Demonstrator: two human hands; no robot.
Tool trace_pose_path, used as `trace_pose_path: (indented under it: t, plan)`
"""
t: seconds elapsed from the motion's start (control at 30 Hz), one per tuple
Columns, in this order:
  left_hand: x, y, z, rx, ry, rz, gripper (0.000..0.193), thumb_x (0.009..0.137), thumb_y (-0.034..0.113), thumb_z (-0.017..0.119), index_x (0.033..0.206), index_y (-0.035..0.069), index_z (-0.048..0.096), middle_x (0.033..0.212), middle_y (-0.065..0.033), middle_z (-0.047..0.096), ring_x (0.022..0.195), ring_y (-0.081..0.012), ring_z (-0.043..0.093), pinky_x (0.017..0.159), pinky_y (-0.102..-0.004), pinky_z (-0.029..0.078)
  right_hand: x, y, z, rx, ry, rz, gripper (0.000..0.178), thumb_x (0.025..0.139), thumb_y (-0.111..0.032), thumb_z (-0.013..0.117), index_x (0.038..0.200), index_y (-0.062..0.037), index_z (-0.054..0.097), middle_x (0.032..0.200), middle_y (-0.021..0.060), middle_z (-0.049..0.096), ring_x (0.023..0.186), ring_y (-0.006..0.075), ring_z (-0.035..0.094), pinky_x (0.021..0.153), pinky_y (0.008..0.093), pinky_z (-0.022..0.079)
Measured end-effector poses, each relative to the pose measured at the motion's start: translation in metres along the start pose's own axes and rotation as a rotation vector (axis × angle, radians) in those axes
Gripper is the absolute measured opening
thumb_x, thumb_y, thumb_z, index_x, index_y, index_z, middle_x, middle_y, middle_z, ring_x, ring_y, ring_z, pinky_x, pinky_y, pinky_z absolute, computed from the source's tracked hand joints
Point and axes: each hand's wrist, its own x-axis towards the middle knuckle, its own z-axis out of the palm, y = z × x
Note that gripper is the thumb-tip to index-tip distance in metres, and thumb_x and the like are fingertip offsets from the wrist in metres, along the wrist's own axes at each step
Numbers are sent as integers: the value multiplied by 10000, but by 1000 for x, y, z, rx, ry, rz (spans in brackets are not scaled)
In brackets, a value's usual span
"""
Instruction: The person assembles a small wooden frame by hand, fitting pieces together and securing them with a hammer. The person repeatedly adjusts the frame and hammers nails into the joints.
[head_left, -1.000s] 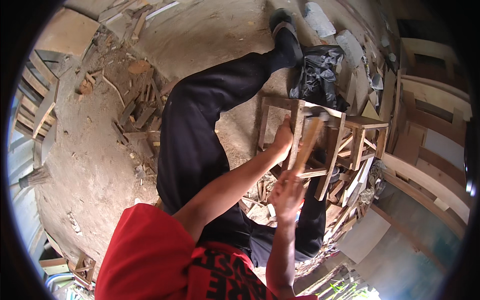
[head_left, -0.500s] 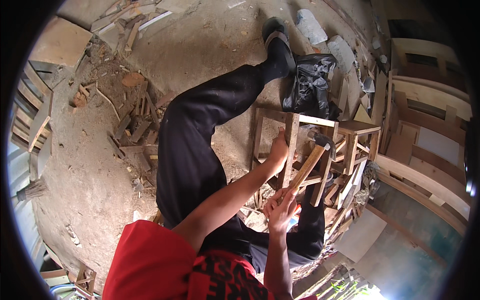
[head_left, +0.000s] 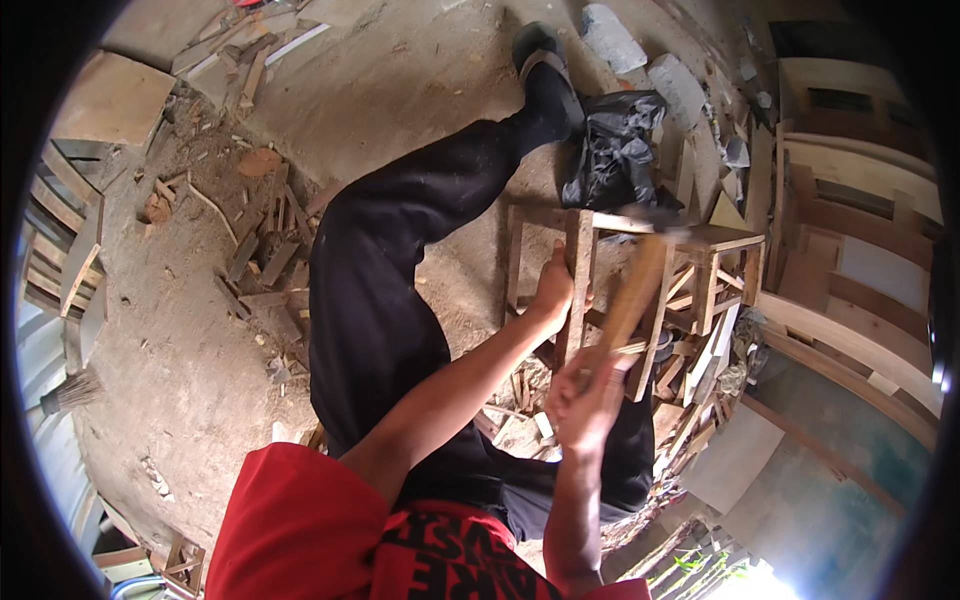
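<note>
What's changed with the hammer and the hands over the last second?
The hammer in the right hand has swung: its wooden handle tilted further and its head now sits blurred at the top rail of the wooden stool frame. The left hand has kept its hold on the frame's upright post, and the black bag lies where it was.

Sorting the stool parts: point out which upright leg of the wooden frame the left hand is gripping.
The left hand grips the middle upright leg, beside the hammer handle; the other legs stand untouched.

Stool frame right of leg, bag behind
</note>
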Motion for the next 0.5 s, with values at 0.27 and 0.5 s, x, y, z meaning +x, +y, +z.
trace_pose_path:
  t: [0.27, 0.5]
  plan:
    - [-7, 2, 6, 52, 30, 69, 607, 1051, 541, 175, 859, 86, 528, 608, -82, 538, 482, -197, 546, 480, -370, 511, 1, -7, -7, 84, 90, -816, 571, 991, -657, 352, 984, -94, 449, 568, 33, 398, 408, 111, 352, 363, 232, 309]
    - [15, -14, -13, 278, 34, 169, 375, 1048, 304, 283, 1018, 55, 561, 826, -108, 619, 616, -199, 584, 538, -379, 508, -9, 27, 5, 105, -82, -32, 620, 1007, -629, 327, 883, -40, 477, 567, -20, 372, 442, 60, 327, 405, 222, 272]
